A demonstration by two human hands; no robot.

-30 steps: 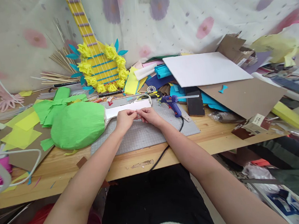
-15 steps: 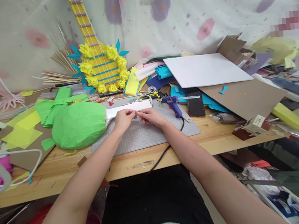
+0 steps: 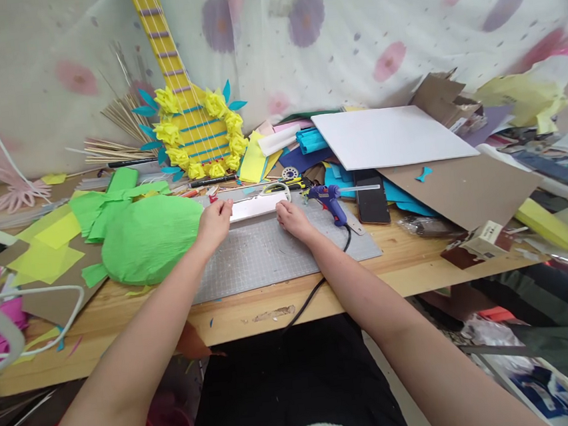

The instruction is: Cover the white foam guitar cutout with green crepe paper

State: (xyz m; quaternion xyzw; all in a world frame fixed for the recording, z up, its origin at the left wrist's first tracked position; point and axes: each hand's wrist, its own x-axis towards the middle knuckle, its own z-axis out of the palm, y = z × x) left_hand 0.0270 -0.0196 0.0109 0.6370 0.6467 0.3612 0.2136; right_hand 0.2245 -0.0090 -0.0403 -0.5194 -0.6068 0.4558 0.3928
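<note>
My left hand (image 3: 216, 223) is closed in a pinch at the right side of a rounded body wrapped in green crepe paper (image 3: 150, 239). My right hand (image 3: 292, 219), its fingers curled shut, is at the right end of a white neck-like strip (image 3: 258, 206) that extends from the green body. Whatever either hand pinches is too small or hidden to make out. Beneath them lies a grey gridded cutting mat (image 3: 253, 259). A blue glue gun (image 3: 332, 205) with a clear glue stick rests on the mat, right of my right hand.
Against the curtain leans a yellow paper guitar (image 3: 201, 134) edged with yellow flowers. A white board (image 3: 392, 135) and brown cardboard (image 3: 457, 186) lie at the right, beside a phone (image 3: 369, 198). Yellow paper sheets (image 3: 53, 238) lie left. A black cord (image 3: 308, 299) crosses the table edge.
My hands, close together before over the mat, have moved apart: the left toward the green body, the right a little to the right. The view has shifted slightly.
</note>
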